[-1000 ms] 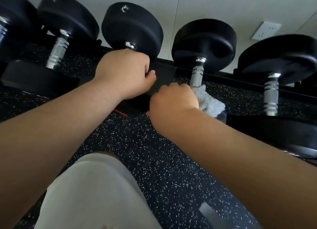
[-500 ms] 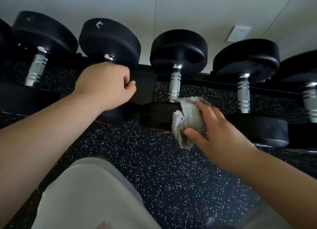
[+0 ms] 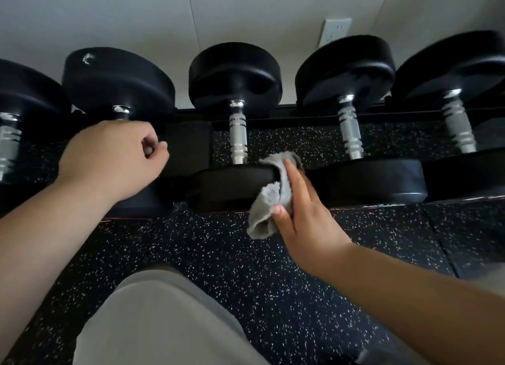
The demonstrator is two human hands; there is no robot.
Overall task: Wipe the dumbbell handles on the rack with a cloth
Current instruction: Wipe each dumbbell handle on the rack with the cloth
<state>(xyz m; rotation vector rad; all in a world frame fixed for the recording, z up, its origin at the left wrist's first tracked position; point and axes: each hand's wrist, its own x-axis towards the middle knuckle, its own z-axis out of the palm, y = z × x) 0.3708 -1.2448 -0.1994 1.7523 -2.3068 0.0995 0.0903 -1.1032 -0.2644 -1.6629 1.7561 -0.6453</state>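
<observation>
Since a second earlier our right hand (image 3: pixel 303 214) had come off the middle handle (image 3: pixel 238 135); its fingers (image 3: pixel 294 179) lay straight, thumb pinching the cloth (image 3: pixel 269 201) against that dumbbell's near head (image 3: pixel 232 180). Our left hand (image 3: pixel 109 157) was curled round the next handle (image 3: pixel 121 110), hiding all but its chrome top. Our knee (image 3: pixel 164 323) filled the foreground; a socket (image 3: pixel 335 30) sat on the wall (image 3: pixel 246 15) behind.

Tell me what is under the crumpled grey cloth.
The crumpled grey cloth lies against a black round rubber dumbbell head; its left part shows, its right edge is covered and cannot be seen.
</observation>
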